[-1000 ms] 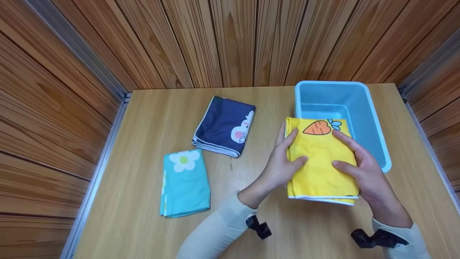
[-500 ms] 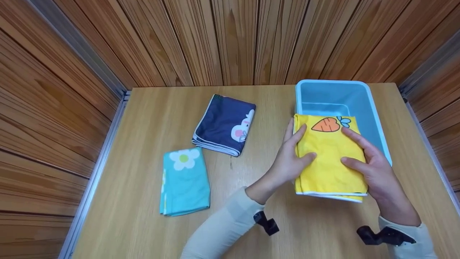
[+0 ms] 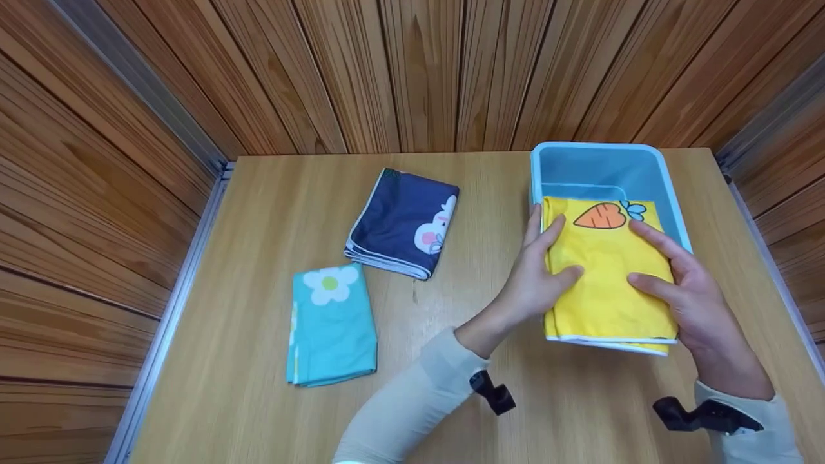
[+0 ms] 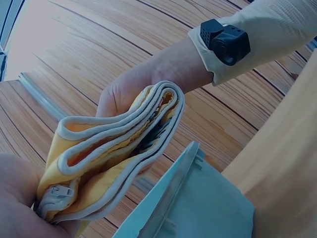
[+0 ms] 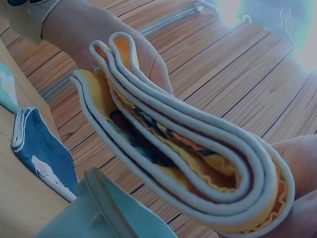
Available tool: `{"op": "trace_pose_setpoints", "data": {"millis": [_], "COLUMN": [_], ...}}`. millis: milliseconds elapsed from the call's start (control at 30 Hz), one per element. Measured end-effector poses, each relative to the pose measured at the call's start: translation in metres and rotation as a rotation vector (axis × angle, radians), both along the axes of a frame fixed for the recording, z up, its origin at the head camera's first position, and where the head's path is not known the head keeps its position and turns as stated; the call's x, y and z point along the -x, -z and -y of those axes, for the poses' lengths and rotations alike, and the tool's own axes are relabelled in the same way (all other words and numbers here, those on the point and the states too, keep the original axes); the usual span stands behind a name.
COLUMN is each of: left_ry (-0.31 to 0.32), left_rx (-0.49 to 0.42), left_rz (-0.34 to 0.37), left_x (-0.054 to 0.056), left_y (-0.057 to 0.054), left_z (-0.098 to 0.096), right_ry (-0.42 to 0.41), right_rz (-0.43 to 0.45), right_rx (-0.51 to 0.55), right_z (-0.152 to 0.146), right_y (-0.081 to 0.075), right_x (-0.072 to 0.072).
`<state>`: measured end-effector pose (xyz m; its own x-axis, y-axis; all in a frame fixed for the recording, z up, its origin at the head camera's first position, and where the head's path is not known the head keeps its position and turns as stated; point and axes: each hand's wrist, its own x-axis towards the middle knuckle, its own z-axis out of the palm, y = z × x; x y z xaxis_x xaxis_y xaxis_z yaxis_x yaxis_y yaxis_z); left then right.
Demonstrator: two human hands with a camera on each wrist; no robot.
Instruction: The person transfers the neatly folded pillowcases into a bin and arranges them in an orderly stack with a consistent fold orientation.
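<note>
A folded yellow pillowcase (image 3: 606, 303) with a carrot print is held up over the near part of a blue plastic bin (image 3: 599, 164) in the head view. My left hand (image 3: 538, 277) grips its left side, thumb on top. On its right side my right hand (image 3: 696, 303) holds it the same way. White-piped layers of the pillowcase (image 4: 114, 148) and a small zip pull (image 4: 60, 191) show in the left wrist view. The right wrist view shows the folded edge of the pillowcase (image 5: 188, 144) above the bin's rim (image 5: 106, 198). Fingers under the cloth are hidden.
A folded navy cloth (image 3: 396, 222) with a white rabbit print lies left of the bin. Nearer on the wooden table (image 3: 232, 309) is a folded turquoise cloth (image 3: 335, 345) with a white flower. Wood-panelled walls (image 3: 425, 77) enclose the back and sides.
Both hands have carried the yellow pillowcase to the right and slightly away from me, further over the bin. The navy and turquoise cloths have stayed in place.
</note>
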<state>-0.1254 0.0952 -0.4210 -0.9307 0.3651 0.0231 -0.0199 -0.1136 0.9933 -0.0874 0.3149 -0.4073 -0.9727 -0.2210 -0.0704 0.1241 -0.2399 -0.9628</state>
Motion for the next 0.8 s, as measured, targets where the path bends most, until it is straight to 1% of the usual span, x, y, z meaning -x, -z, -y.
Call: {"op": "trace_pose_setpoints", "data": {"millis": [167,400,700,800], "left_ry": [-0.005,-0.009,-0.011,-0.01], "left_rx": [0.014,0.063,0.076,0.085], "left_rz": [0.003,-0.016,0.017,0.009], "left_x": [0.002,0.006,0.009,0.011], "left_y": [-0.002,-0.005,-0.007,-0.008], "left_z": [-0.005,-0.008,-0.011,-0.012], "right_ry": [0.013,0.022,0.009,0.007], "right_rz": [0.03,0.039,0.046,0.044], "right_rx": [0.003,0.0,0.002,0.016], "right_z": [-0.005,-0.01,-0.013,-0.014], "right_y": [-0.003,-0.005,-0.007,-0.008], "right_x": [0.001,0.004,0.008,0.01]}}
